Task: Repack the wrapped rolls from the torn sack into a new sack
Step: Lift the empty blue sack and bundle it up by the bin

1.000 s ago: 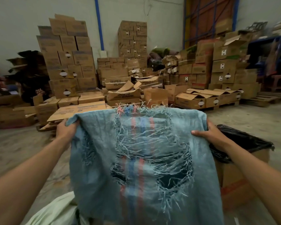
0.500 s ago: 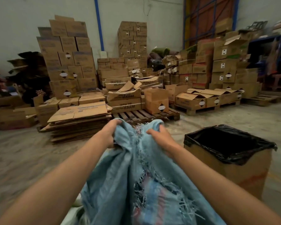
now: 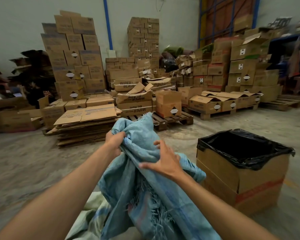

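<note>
The torn blue woven sack [image 3: 139, 172] is bunched up in front of me, its frayed threads hanging low at the middle. My left hand [image 3: 113, 142] grips a gathered fold near the sack's top. My right hand [image 3: 164, 161] lies on the bunched fabric a little lower and to the right, its fingers spread and curling into the cloth. A pale green sack [image 3: 92, 210] lies on the floor below the blue one. No wrapped rolls show.
A cardboard box lined with a black plastic bag [image 3: 241, 163] stands open at my right. A stack of flattened cartons [image 3: 87, 125] and a wooden pallet [image 3: 171, 120] lie ahead. Tall piles of boxes [image 3: 73, 58] fill the back wall. Concrete floor [image 3: 24, 161] spreads to the left.
The sack was held spread wide by both hands. Both hands came together and bunched it. The right hand has since slid lower onto the gathered fabric.
</note>
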Available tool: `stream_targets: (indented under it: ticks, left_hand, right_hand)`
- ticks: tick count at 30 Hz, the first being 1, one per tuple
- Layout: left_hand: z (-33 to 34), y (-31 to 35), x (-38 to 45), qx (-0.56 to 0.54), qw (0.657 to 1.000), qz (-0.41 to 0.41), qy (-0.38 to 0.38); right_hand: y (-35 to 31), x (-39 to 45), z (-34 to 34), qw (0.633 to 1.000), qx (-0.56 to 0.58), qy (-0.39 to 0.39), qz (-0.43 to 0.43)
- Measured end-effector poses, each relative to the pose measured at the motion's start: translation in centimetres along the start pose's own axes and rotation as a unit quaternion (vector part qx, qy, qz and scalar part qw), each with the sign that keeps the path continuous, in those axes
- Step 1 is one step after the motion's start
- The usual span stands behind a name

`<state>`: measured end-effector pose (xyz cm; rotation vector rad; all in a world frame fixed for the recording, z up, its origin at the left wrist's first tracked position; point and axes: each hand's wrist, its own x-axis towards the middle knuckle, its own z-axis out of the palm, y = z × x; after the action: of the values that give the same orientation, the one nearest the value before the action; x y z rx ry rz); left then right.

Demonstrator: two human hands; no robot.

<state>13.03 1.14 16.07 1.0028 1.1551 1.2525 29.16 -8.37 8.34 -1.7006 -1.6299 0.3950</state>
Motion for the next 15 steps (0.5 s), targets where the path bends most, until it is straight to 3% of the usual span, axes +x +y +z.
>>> stream_targets:
  ticks: [3, 4, 7, 9, 11, 13, 14, 15]
  left_hand:
    - [0.3, 0.1, 0.5, -0.129, 0.991, -0.008, 0.034]
    - [0.7, 0.0, 0.3, -0.170, 0.984, -0.015, 0.046]
    - [2.5, -0.7, -0.3, -0.254, 0.965, -0.016, 0.069]
    - [3.5, -1.0, -0.9, -0.295, 0.953, -0.019, 0.070]
    - [4.0, -1.2, -0.7, -0.296, 0.953, -0.025, 0.064]
    - [3.9, -1.2, 0.2, -0.234, 0.971, -0.023, 0.046]
    - [3.5, -1.2, 0.9, -0.185, 0.982, -0.017, 0.033]
    - [2.9, -1.0, 1.5, -0.136, 0.990, -0.006, 0.023]
  right_hand:
    - [3.1, -1.3, 1.9, 0.982, -0.063, -0.163, 0.069]
    - [3.7, -1.8, 3.0, 0.981, -0.052, -0.169, 0.075]
    - [3.6, -2.9, 6.6, 0.986, -0.073, -0.054, 0.140]
    - [2.1, -4.0, 8.2, 0.980, -0.088, -0.026, 0.176]
    - [0.9, -4.6, 9.1, 0.987, 0.050, -0.100, 0.118]
    - [-0.4, -4.9, 8.6, 0.936, 0.200, -0.286, 0.039]
    - [-0.4, -4.7, 8.2, 0.919, 0.224, -0.324, 0.005]
    - [0.2, -4.2, 7.9, 0.924, 0.242, -0.297, -0.011]
